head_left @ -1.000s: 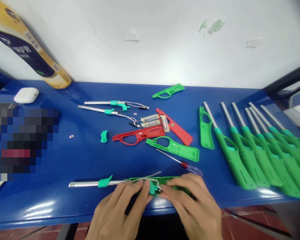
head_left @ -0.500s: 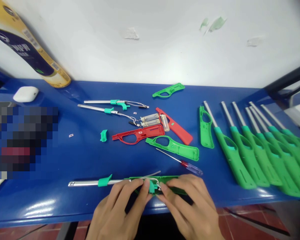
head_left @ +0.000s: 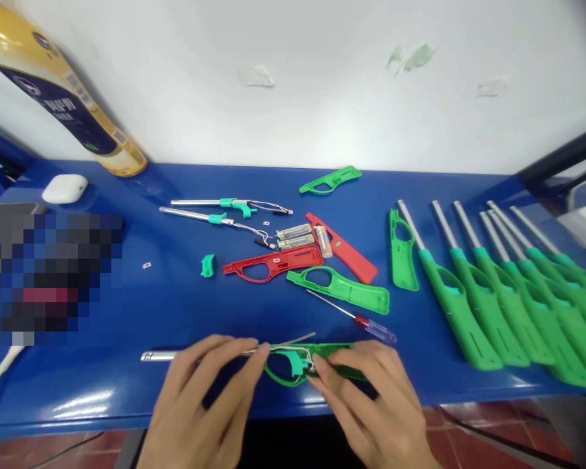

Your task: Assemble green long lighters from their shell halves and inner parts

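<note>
Near the table's front edge lies a green lighter casing half (head_left: pixel 279 376) with a teal trigger (head_left: pixel 297 362) and white wires in it. A metal lighter tube (head_left: pixel 157 356) runs out of it to the left. My left hand (head_left: pixel 209 384) is closed around this tube, its fingertips by the casing's narrow end; the teal collar is hidden beneath it. My right hand (head_left: pixel 371 391) grips the casing half, thumb and forefinger pinched at the wires behind the trigger. A thin clear tube (head_left: pixel 300 339) sticks up behind the trigger.
A screwdriver (head_left: pixel 371 327) lies behind my right hand. Beyond are a red casing half (head_left: pixel 293 262), another green casing half (head_left: pixel 356 293), small fuel tanks (head_left: pixel 295 241) and two tube assemblies (head_left: pixel 195 215). Several assembled lighters (head_left: pixel 461 312) lie at right. A spray can (head_left: pixel 73 104) stands back left.
My left hand has slid left from the trigger onto the metal tube, covering the teal collar and uncovering the casing's trigger loop. My right hand stays nearly in place. The view has shifted slightly.
</note>
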`<state>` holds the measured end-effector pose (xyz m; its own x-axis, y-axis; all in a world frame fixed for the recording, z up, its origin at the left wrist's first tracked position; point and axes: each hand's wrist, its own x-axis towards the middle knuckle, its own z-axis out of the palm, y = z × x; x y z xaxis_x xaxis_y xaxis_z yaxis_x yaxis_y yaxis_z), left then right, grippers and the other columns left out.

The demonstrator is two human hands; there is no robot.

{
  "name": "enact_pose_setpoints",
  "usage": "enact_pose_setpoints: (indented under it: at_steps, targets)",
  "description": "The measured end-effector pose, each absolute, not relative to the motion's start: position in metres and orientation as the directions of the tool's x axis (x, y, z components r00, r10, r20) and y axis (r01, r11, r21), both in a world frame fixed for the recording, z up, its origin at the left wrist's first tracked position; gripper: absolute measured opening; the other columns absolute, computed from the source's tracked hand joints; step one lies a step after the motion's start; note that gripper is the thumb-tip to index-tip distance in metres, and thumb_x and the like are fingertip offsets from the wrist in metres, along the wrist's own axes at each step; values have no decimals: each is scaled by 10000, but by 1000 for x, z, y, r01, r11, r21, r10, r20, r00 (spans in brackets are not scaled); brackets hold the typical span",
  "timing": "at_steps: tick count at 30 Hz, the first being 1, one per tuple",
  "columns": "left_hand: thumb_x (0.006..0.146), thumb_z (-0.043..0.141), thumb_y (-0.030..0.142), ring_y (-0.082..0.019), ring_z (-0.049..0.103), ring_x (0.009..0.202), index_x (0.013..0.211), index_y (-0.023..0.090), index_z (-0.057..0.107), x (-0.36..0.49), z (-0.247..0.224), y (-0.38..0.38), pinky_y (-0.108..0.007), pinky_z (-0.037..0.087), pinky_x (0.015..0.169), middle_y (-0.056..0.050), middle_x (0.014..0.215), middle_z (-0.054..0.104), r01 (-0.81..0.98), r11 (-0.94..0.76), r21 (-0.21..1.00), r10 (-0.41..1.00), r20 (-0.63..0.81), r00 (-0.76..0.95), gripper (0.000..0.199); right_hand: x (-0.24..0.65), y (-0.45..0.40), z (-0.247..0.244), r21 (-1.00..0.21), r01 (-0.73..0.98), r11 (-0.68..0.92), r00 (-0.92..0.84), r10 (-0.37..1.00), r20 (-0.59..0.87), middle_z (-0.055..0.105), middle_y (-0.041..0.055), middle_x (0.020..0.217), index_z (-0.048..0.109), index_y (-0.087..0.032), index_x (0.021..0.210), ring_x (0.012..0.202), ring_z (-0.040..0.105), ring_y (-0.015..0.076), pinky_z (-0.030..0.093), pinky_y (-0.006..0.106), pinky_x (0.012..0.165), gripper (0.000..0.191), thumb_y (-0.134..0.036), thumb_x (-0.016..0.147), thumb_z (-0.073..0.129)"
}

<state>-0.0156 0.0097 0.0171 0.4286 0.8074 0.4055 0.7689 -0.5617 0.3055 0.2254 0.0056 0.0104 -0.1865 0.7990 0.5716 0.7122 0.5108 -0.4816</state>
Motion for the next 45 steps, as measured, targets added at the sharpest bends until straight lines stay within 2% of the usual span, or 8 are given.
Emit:
enact_pose_setpoints:
  at_steps: [5, 10, 20, 24, 27, 31, 38, 45]
  targets:
    - [1024, 604, 114, -204, 587, 1185, 1259, 264, 686, -32, 18, 17, -381, 461, 1028, -33, 1217, 669, 783, -480, 395, 860, 389, 331, 291, 225, 4, 10, -492, 706, 509, -179, 801, 571, 710, 33, 894, 782, -181, 1033, 826, 652, 139, 542, 388, 860, 175, -61, 913, 740]
    - [1006, 551, 12, -183, 588, 1145, 1315, 306, 665, -40, 11, 11, -340, 508, 958, -24, 1209, 653, 738, -474, 480, 877, 337, 344, 442, 225, 3, 10, -487, 720, 495, -171, 806, 566, 719, 20, 889, 785, -208, 1014, 804, 669, 139, 535, 412, 886, 170, -76, 915, 740]
    - [1020, 521, 42, -184, 564, 1138, 1284, 258, 685, -41, 16, 17, -317, 490, 955, -35, 1173, 674, 761, -539, 361, 832, 370, 414, 379, 244, 4, 9, -411, 704, 579, -321, 776, 544, 703, 44, 1012, 744, -199, 1131, 926, 677, 153, 493, 427, 1001, 262, -67, 905, 735]
    - [1021, 568, 103, -203, 562, 1175, 1305, 284, 674, -40, 13, 17, -360, 474, 991, -26, 1190, 681, 775, -514, 368, 847, 358, 392, 352, 260, 12, 22, -290, 793, 536, -313, 767, 561, 655, 69, 1083, 723, -209, 1189, 1026, 638, 183, 456, 444, 1068, 273, -93, 946, 678]
    - [1018, 581, 145, -216, 588, 1155, 1343, 290, 651, -37, 18, 20, -413, 449, 1012, -30, 1194, 685, 793, -504, 343, 841, 402, 361, 363, 272, 22, 27, -241, 900, 364, -183, 816, 549, 570, 84, 1136, 729, -284, 1217, 1060, 616, 213, 509, 429, 987, 240, -230, 1000, 641]
    - [1018, 582, 158, -198, 685, 970, 1278, 296, 678, -37, 29, 33, -511, 390, 1048, -26, 1134, 714, 834, -481, 269, 815, 489, 313, 309, 283, 37, 26, -201, 946, 254, -119, 850, 513, 486, 95, 1198, 730, -335, 1224, 930, 646, 172, 536, 315, 679, 236, -343, 1033, 592]
    - [1020, 611, 270, -228, 693, 908, 1140, 336, 712, -52, 40, 70, -490, 435, 932, 4, 1066, 739, 893, -365, 264, 792, 592, 149, 171, 294, 61, 25, -70, 922, 380, -304, 825, 477, 603, 95, 1216, 723, -342, 1231, 1100, 586, 293, 454, 597, 1019, 252, -338, 1020, 586]
    - [1026, 599, 233, -206, 677, 971, 1130, 280, 722, -65, 25, 85, -391, 527, 905, -16, 1080, 715, 879, -319, 355, 806, 589, 55, 167, 301, 70, 17, -58, 893, 446, -382, 819, 428, 710, 24, 1205, 721, -330, 1187, 1212, 598, 266, 335, 612, 1178, 212, -353, 1036, 574]
